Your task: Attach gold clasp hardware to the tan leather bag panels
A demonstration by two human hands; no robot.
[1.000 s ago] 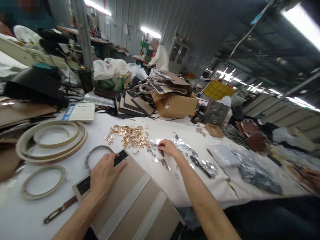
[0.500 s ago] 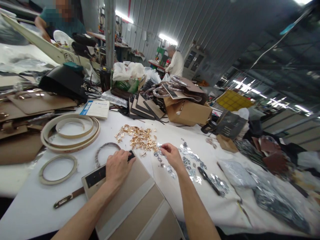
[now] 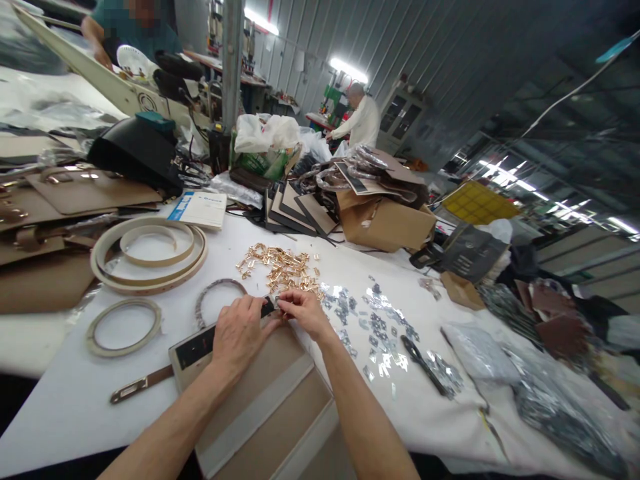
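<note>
Left hand flat on the tan panel at lower centre, fingers spread on its black strip; right hand meets it — fingertips pinched, contents too small to tell — below the gold clips.

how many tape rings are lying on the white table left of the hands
4. One large ring with a smaller ring lying inside it, a separate tan ring nearer the table edge, and a thin grey ring beside the left hand. More may be hidden.

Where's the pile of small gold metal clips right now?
The pile of small gold metal clips lies on the white table, just beyond both hands, left of the scattered silver pieces.
</note>
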